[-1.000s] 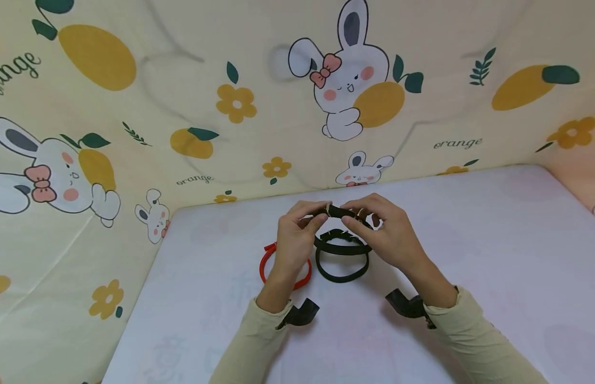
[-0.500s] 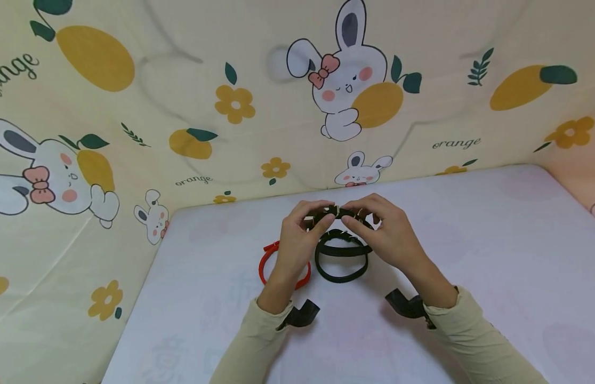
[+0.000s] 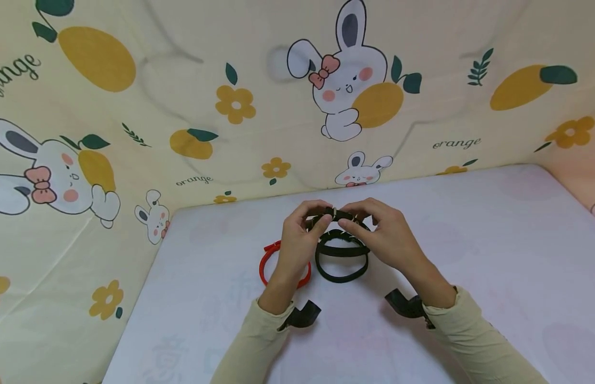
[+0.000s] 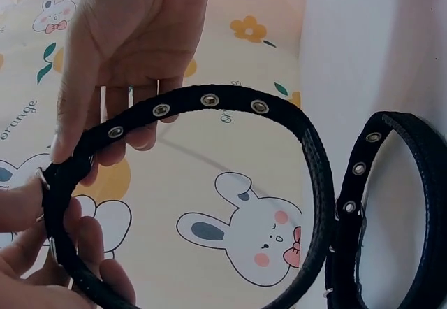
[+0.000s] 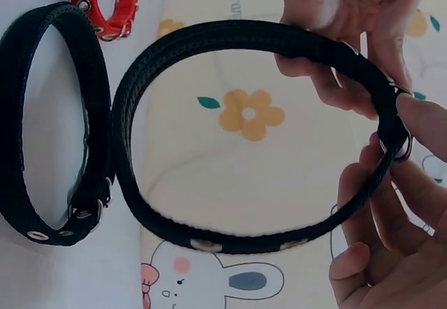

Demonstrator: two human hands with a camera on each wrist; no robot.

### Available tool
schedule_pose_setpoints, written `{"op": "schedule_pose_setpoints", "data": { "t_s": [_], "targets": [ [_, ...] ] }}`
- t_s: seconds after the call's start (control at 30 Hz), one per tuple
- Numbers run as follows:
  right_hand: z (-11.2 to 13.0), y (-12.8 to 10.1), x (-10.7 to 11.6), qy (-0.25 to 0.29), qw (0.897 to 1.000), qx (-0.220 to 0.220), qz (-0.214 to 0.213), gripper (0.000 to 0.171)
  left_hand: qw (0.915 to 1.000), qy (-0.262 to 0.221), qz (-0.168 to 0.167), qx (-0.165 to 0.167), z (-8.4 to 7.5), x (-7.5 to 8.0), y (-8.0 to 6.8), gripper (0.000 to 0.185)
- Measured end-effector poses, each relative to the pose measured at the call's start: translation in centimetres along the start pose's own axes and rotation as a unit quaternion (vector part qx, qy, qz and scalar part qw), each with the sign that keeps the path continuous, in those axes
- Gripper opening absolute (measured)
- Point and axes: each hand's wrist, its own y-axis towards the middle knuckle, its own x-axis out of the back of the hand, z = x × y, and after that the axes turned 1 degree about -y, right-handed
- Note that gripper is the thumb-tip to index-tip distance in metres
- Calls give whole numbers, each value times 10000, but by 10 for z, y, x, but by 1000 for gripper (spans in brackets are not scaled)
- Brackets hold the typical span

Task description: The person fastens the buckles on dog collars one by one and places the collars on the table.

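Note:
Above the table, my left hand [image 3: 296,237] and right hand [image 3: 386,237] both grip a black buckle collar [image 4: 318,183] at its buckle end. Thumbs and fingertips pinch the strap from either side of the metal buckle [image 5: 399,89]. The collar is looped into a ring, with metal eyelets [image 4: 209,100] along the strap. Its lower band hangs in front of a second black collar [image 3: 342,279], which lies buckled in a ring on the table below. A red collar [image 3: 264,266] lies to the left, partly hidden behind my left wrist.
The white table [image 3: 494,256] ends at a cloth backdrop [image 3: 259,144] printed with rabbits and oranges. Black wrist mounts [image 3: 303,314] stick out from both sleeves, above the table.
The strap near the buckle bent between my fingertips and now lies straighter. My right fingers have shifted slightly left. Both other collars stay put.

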Motion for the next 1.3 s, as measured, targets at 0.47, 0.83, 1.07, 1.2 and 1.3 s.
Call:
{"op": "schedule_pose_setpoints", "data": {
  "t_s": [0.47,0.83,1.07,1.2,1.3],
  "targets": [
    [-2,4,6,-191,9995,267,-14,19,9998,-169,-73,36,-3,0,2,20],
    [-5,3,11,-351,9982,484,32,20,9973,-597,148,412,-5,6,1,21],
    [-7,-1,15,-423,9980,446,172,20,9959,-749,146,495,-6,4,-1,20],
    [-6,-2,14,-392,9979,498,96,19,9965,-637,170,509,-4,4,-3,22],
    [-6,-3,14,-381,9980,506,-17,17,9972,-446,314,515,-1,4,-3,28]
  ]
}}
